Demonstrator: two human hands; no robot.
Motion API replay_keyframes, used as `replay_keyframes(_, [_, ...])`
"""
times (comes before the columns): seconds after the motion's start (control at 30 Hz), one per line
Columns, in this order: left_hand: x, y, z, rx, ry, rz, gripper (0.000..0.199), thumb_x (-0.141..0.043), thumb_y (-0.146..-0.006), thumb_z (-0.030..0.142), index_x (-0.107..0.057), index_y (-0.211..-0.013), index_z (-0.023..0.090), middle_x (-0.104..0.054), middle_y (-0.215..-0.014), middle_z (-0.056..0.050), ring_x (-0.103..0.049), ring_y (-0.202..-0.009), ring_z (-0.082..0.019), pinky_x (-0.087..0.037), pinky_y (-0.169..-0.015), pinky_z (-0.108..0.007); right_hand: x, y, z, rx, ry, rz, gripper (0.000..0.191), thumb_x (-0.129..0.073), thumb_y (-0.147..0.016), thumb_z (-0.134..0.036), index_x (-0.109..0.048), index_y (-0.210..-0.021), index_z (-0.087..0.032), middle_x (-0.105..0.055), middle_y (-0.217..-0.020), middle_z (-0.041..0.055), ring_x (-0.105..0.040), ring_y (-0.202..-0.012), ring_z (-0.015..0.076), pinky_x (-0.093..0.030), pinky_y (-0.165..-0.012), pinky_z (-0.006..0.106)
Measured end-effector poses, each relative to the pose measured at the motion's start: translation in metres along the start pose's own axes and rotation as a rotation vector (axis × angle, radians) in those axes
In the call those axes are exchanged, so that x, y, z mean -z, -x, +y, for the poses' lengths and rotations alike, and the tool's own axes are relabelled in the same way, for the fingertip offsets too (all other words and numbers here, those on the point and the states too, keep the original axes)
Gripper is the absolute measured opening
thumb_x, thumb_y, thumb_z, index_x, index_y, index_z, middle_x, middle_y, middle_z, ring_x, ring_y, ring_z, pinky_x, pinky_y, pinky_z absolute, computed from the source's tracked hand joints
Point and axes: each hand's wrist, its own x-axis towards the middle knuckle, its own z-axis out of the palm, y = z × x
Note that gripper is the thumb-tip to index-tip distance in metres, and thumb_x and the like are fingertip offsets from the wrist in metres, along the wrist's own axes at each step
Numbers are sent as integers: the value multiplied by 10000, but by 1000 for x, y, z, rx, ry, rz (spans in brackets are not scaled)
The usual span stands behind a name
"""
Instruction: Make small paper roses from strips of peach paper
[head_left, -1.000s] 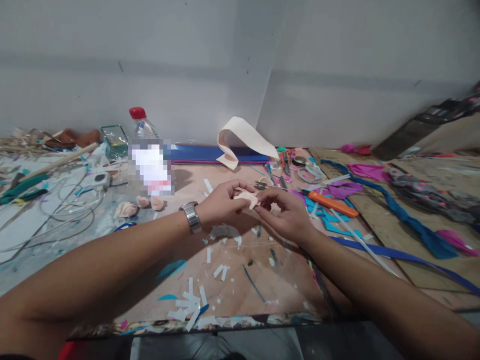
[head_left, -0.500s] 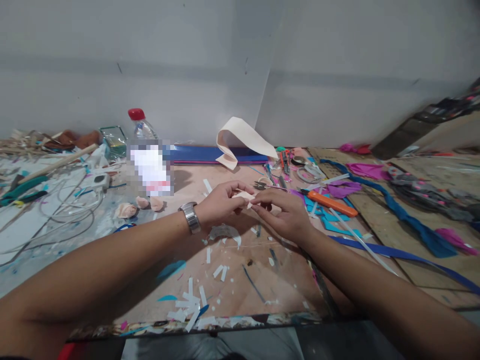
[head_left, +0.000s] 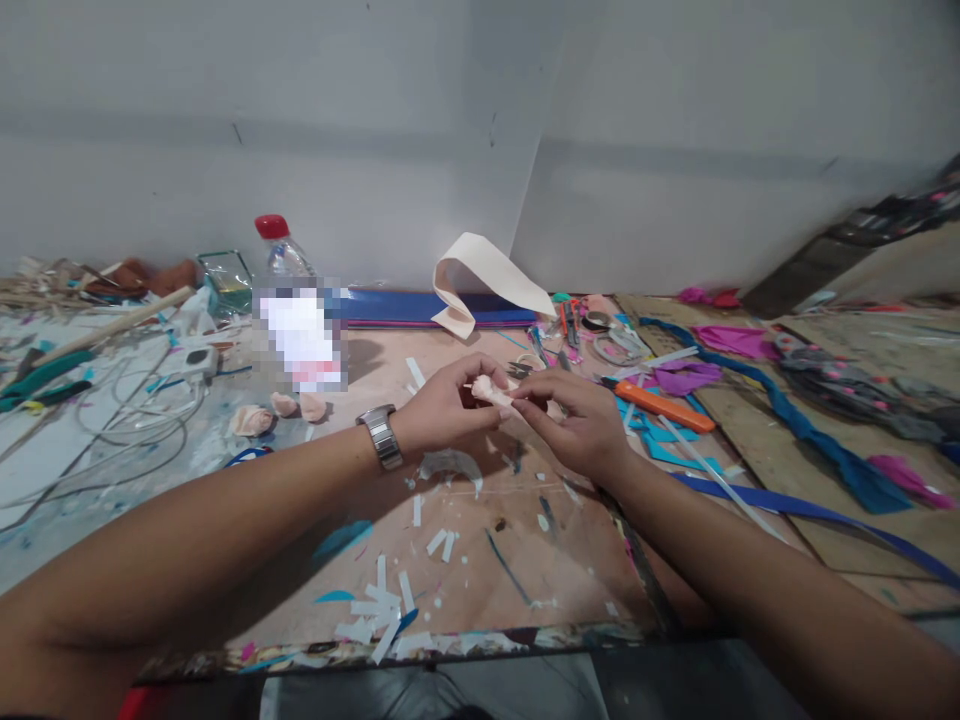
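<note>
Between my two hands, over the middle of the table, is a small pale peach piece point(head_left: 492, 393) of what looks like paper or foam sheet, rolled and folded. My left hand point(head_left: 455, 403), with a metal watch point(head_left: 380, 436) on its wrist, curls its fingers and thumb around the left part. With thumb and fingertips, my right hand point(head_left: 571, 420) pinches the right end. Several peach rose-like pieces point(head_left: 253, 421) lie to the left of my left wrist. A wide pale peach strip point(head_left: 491, 268) stands curled behind my hands.
Beyond my left arm stand a red-capped bottle point(head_left: 289, 250) and a blurred bright screen point(head_left: 304, 338). Green-handled pliers point(head_left: 52, 385) and a white cable lie far left. An orange cutter point(head_left: 663, 405) lies right, beside blue strips point(head_left: 787, 395). White scraps point(head_left: 382, 605) litter the front.
The peach piece has turned in my fingers, and more of its rolled body shows. My right hand has shifted slightly right and still pinches its end.
</note>
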Motion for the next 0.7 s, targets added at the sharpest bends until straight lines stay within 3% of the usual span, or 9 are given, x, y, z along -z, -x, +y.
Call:
replay_keyframes(0.3, [2, 2, -3, -63, -100, 24, 293, -811, -813, 365, -617, -901, 163, -646, -854, -19, -584, -714, -110, -479, -662, -234, 2, 0, -2, 11, -11, -9, 124, -661, -957, -319, -746, -901, -248, -778, -877, 67, -712, -779, 221, -548, -711, 364])
replay_keyframes(0.7, [1, 3, -2, -66, -153, 11, 246, -797, -822, 313, -631, -917, 158, -666, -860, -29, -597, -721, -122, -480, -671, -246, 2, -1, -6, 20, -47, -22, 131, -647, -945, -296, -709, -843, -243, -748, -828, 56, -694, -758, 211, -538, -703, 349])
